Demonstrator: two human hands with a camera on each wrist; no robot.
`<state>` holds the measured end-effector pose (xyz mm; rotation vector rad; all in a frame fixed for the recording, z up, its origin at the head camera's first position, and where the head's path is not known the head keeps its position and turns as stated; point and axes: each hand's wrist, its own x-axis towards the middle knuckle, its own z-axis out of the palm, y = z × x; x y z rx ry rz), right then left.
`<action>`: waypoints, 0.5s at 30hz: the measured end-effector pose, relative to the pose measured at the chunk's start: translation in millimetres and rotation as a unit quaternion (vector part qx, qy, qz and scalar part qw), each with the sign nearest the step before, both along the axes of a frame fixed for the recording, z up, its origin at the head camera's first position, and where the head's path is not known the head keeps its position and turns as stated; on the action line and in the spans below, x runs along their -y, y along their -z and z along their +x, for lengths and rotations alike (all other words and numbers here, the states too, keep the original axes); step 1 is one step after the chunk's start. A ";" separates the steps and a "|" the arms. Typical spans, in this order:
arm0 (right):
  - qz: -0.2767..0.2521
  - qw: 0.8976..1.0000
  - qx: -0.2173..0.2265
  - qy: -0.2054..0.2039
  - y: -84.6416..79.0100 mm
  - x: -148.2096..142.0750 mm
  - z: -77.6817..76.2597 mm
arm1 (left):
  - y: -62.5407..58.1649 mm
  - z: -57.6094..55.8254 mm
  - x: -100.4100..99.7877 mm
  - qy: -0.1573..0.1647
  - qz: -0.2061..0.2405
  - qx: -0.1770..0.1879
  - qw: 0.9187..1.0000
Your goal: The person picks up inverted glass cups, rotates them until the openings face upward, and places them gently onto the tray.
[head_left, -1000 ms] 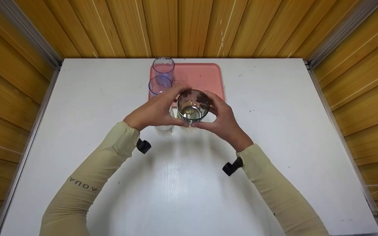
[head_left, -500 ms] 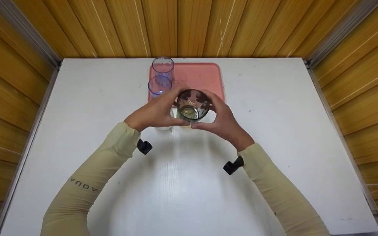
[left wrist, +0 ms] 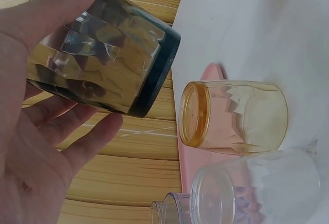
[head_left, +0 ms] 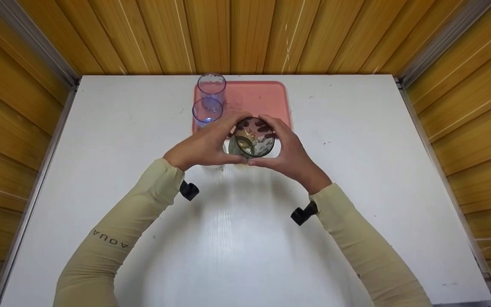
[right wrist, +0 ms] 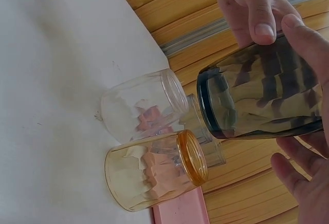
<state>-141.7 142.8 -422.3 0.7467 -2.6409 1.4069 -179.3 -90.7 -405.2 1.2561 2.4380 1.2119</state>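
Both hands hold a dark grey, see-through drinking glass [head_left: 254, 137] above the table, its mouth up and slightly tilted. My left hand [head_left: 205, 143] grips its left side, with the thumb across the near side and fingers behind. From the right, my right hand [head_left: 292, 153] holds it the same way; the two thumb tips nearly meet. Below it, an amber glass [left wrist: 259, 116] stands upside down on the table, thick base up. Close beside that, a clear glass [right wrist: 144, 106] is also upside down. In the head view, the hands and dark glass mostly hide these two.
A pink tray [head_left: 260, 100] lies at the back of the white table [head_left: 245, 256]. Two bluish glasses, a rear one [head_left: 212, 85] and a nearer one [head_left: 208, 111], stand mouth up on its left side. Wood-panelled walls [head_left: 249, 38] enclose the table's back and sides.
The dark glass has turned and tilted a little between the hands: its rim has shifted slightly right and its base shows further left. The hands have barely moved; the other glasses stand as before.
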 end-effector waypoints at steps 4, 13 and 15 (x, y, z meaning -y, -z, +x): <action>-0.010 1.000 -0.013 -0.001 -0.3 0.5 -0.6 | -0.3 1.0 -0.1 -0.009 -0.006 0.006 1.000; -0.050 0.999 -0.021 0.000 1.3 -0.6 0.2 | 3.2 2.5 0.0 -0.030 -0.015 -0.004 0.999; -0.055 0.998 -0.022 0.004 0.8 -0.6 0.9 | 5.2 2.3 -0.1 -0.033 -0.011 -0.006 0.999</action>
